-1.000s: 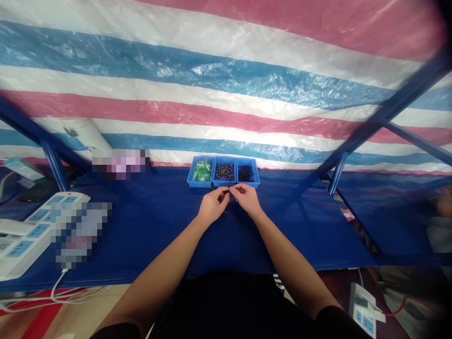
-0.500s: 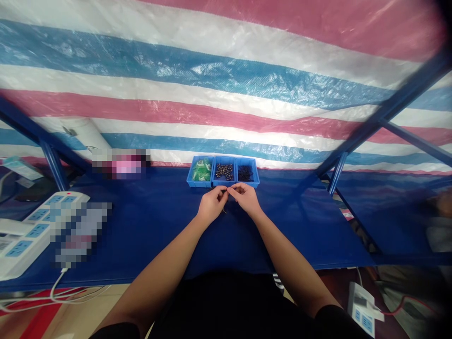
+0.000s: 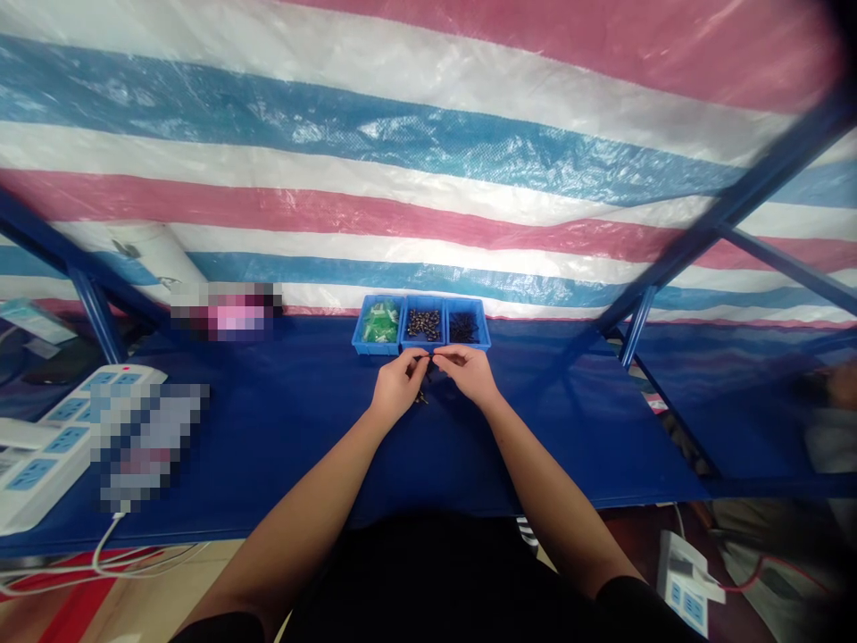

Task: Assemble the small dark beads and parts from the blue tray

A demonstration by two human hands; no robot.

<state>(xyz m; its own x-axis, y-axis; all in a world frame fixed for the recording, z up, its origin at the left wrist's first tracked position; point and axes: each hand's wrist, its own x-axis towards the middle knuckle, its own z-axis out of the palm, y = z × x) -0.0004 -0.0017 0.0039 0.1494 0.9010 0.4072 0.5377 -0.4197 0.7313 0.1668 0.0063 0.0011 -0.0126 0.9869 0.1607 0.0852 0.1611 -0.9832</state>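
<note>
My left hand (image 3: 400, 384) and my right hand (image 3: 467, 371) meet fingertip to fingertip just in front of three blue bins. Both are closed in a pinch around something small and dark, too small to name. A few small brass-coloured pieces (image 3: 421, 398) show on the table beside my left fingers. The left bin (image 3: 376, 349) contains green and clear plastic packets (image 3: 381, 320). In the middle bin (image 3: 423, 342) are many small brass and dark metal parts (image 3: 424, 323). Thin black pieces (image 3: 463, 327) lie in the right bin (image 3: 486, 338).
Blue table (image 3: 281, 446) under my arms. At left are a white power strip (image 3: 73, 429), a blurred-out flat object (image 3: 151, 438) with a white cable, and a blurred pink item (image 3: 234, 313). Blue frame posts (image 3: 639, 326) flank the table; striped sheeting (image 3: 428, 161) hangs behind. Another person (image 3: 834, 420) is at far right.
My fingertips have shifted slightly while still pinched together. More of the small brass-coloured pieces shows beside my left hand. The bins stay in place.
</note>
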